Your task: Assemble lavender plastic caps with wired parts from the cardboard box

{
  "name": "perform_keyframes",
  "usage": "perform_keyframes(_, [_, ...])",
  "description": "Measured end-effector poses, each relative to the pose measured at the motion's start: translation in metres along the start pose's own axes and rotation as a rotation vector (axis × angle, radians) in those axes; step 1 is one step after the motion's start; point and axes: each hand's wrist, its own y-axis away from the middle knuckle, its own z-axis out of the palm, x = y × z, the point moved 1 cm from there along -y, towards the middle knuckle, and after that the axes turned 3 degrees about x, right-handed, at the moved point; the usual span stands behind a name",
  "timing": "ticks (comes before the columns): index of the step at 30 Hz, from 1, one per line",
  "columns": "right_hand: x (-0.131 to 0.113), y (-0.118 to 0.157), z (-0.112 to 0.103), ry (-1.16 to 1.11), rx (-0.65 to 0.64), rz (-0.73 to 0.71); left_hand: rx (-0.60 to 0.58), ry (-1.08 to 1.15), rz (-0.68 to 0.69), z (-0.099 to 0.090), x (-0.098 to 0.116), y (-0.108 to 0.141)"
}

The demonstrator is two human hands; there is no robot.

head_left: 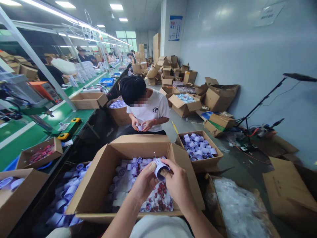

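Note:
A short lavender plastic cylinder (160, 169) is held up above an open cardboard box (91, 180). My left hand (146, 178) grips its left side, with the thumb on top. From the right, my right hand (174, 175) holds the same cylinder, fingers at its rim and partly inside the opening. Below them, the box holds many lavender cylinders (121, 172) along the back and left, and small red-and-white parts (160, 193) nearer the front right. Whether a small part is inside the held cylinder is hidden by the fingers.
A person (148, 109) sits across the box, handling a similar cylinder. To the right stands a carton of cylinders (198, 145) and a box of clear plastic bags (240, 205). Along the left runs a green workbench (56, 115); loose cylinders (69, 191) lie beside it.

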Motion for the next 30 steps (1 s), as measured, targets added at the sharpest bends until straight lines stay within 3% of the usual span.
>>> perform_keyframes(15, [0.016, -0.003, 0.021, 0.056, 0.044, 0.006, 0.053, -0.082, -0.028, -0.017, -0.004, -0.007])
perform_keyframes(20, [0.033, -0.005, 0.027, -0.008, 0.014, 0.056, 0.097, -0.065, -0.054, -0.034, -0.016, -0.014])
perform_keyframes(23, [0.061, -0.001, 0.03, -0.152, -0.092, 0.184, 0.101, -0.024, -0.114, -0.053, -0.036, -0.022])
perform_keyframes(26, [0.108, 0.011, 0.04, -0.361, -0.182, 0.307, 0.109, -0.06, -0.191, -0.079, -0.064, -0.034])
perform_keyframes(30, [0.183, 0.009, 0.034, -0.515, -0.051, 0.691, 0.196, -0.304, -0.314, -0.124, -0.092, -0.055])
